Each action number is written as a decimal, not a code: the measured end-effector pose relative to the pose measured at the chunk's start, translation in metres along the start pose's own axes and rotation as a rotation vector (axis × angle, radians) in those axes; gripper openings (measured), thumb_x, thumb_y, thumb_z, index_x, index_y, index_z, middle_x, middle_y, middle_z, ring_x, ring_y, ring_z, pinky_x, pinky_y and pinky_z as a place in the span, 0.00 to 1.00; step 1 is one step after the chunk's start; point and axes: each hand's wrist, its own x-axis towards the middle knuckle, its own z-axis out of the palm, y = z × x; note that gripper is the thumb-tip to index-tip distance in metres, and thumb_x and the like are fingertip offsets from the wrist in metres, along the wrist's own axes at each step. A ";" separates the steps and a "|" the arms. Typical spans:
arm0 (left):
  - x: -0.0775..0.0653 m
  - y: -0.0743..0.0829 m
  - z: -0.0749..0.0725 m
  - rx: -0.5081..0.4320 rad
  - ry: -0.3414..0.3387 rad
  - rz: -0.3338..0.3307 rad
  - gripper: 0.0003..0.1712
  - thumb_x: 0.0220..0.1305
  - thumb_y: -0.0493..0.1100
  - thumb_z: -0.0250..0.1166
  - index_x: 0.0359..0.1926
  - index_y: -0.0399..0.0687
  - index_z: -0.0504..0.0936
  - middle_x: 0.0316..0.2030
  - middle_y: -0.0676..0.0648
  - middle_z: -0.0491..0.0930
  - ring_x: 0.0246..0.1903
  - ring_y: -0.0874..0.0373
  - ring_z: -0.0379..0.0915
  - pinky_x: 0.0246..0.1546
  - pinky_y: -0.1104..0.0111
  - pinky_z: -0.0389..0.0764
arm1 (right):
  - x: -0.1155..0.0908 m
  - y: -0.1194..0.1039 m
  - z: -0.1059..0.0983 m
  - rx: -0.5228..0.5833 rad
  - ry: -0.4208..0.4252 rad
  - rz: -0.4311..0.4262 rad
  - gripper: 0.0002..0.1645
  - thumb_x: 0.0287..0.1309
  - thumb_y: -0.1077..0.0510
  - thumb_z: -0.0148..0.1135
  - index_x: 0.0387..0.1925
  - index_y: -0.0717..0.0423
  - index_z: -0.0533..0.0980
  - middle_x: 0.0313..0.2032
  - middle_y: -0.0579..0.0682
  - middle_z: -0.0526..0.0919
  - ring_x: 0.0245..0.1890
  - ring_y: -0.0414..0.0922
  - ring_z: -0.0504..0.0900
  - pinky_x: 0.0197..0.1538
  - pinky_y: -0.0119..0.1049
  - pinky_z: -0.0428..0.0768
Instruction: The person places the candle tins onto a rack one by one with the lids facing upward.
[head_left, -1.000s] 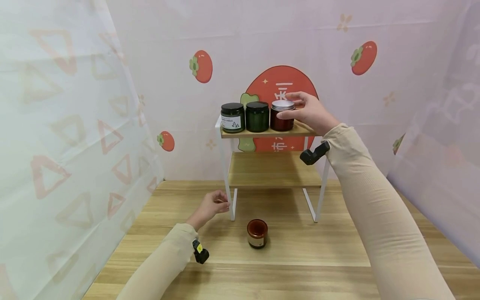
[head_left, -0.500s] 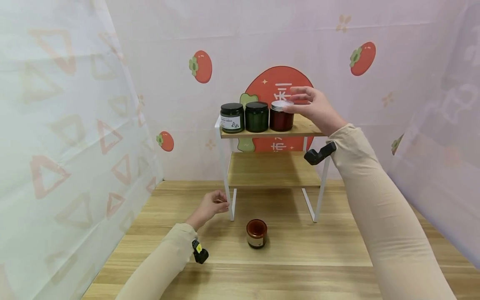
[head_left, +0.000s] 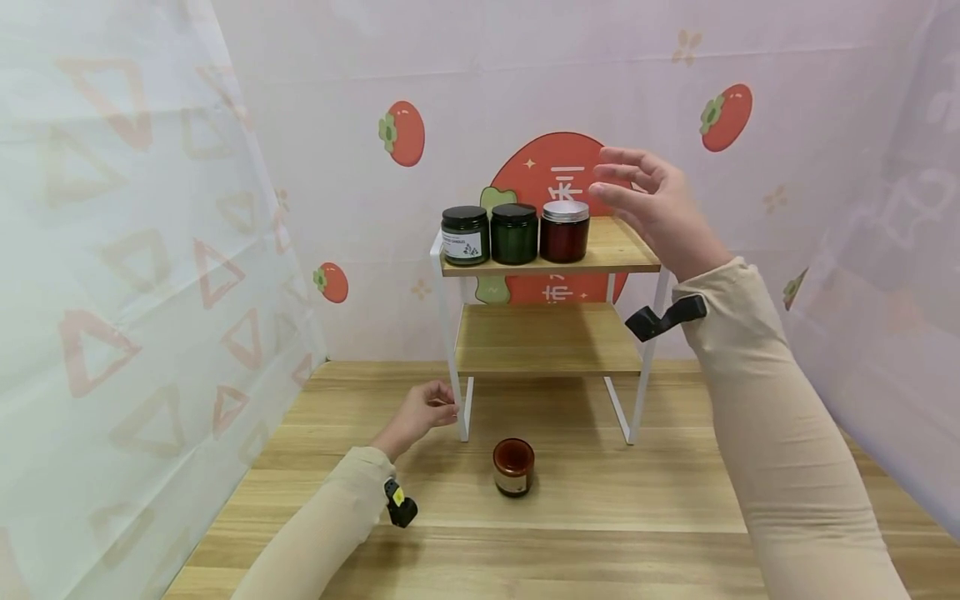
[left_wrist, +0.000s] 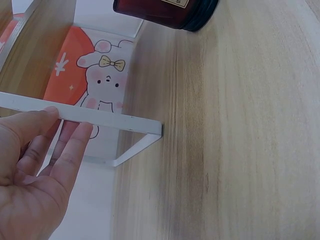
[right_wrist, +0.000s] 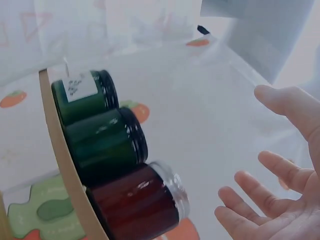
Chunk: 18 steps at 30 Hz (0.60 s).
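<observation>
In the upper middle of the head view, the red jar (head_left: 564,235) stands on the shelf (head_left: 617,247) just left of the right hand (head_left: 662,204), which is free with fingers apart, while the left hand (head_left: 420,415), lower and left of centre, pinches a white leg (left_wrist: 117,120).

The cylindrical dark red jar (head_left: 564,242) looks like smooth, glossy glass under a shiny round silver metal lid (head_left: 566,210), and the two cylindrical dark green jars (head_left: 514,243) share that sheen beneath glossy round black lids (head_left: 466,212). The white bar-shaped rack frame (left_wrist: 110,119) looks like smooth painted metal, its brown rectangular boards (head_left: 551,337) wood-grained and satin; the white printed backdrop (head_left: 345,183) is creased, matt cloth, the beige sleeves (head_left: 780,408) matt fabric.
</observation>
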 end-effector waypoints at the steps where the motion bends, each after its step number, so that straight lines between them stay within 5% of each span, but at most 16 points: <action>1: 0.000 0.000 0.000 0.002 -0.003 0.002 0.08 0.61 0.26 0.62 0.40 0.30 0.73 0.37 0.42 0.77 0.47 0.36 0.75 0.46 0.61 0.87 | -0.002 -0.002 0.001 0.013 -0.002 -0.004 0.32 0.55 0.64 0.69 0.61 0.55 0.69 0.54 0.51 0.73 0.59 0.47 0.71 0.66 0.31 0.73; 9: 0.000 0.000 0.000 0.003 0.000 0.004 0.08 0.61 0.26 0.62 0.40 0.30 0.73 0.37 0.42 0.77 0.46 0.39 0.77 0.45 0.63 0.87 | -0.027 -0.008 0.013 0.009 -0.090 -0.035 0.32 0.57 0.65 0.67 0.63 0.56 0.69 0.58 0.54 0.74 0.61 0.49 0.72 0.58 0.25 0.78; 18: 0.000 -0.002 0.000 0.009 -0.007 0.015 0.08 0.61 0.26 0.62 0.41 0.29 0.73 0.36 0.43 0.76 0.44 0.43 0.78 0.45 0.63 0.87 | -0.051 0.005 0.024 -0.135 -0.161 -0.104 0.28 0.61 0.64 0.63 0.63 0.53 0.69 0.62 0.59 0.71 0.63 0.51 0.71 0.56 0.27 0.80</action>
